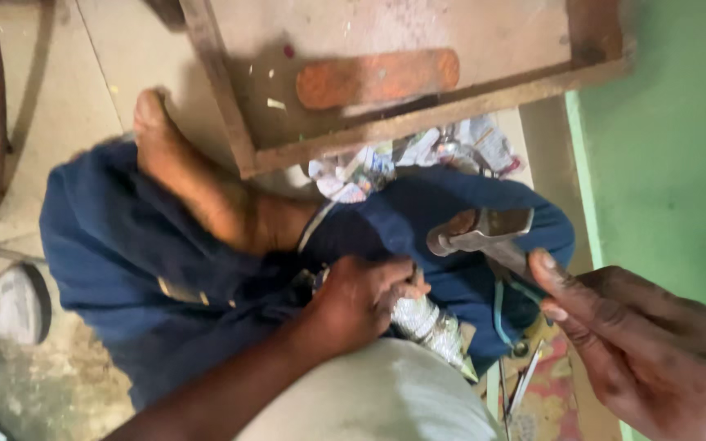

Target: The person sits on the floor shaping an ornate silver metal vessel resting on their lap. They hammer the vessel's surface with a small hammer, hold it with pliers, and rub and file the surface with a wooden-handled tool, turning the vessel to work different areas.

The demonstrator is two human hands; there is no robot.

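My left hand [361, 302] is closed around a silvery, ribbed metal part [431, 322] held on my lap, between my blue trouser legs [124, 261]. My right hand [647, 343] grips the handle of a grey metal plier-like tool [484, 233], whose head hangs just above and right of the metal part. My bare foot [198, 180] rests crossed over my leg, left of both hands. The lower end of the metal part is hidden behind my pale shirt [377, 400].
A low wooden frame [418, 114] with an orange oval piece [377, 77] stands beyond my knees. Crumpled paper scraps [369, 167] lie under it. A green wall [672, 147] is on the right. Thin metal tools [525, 384] lie on patterned cloth beside my leg.
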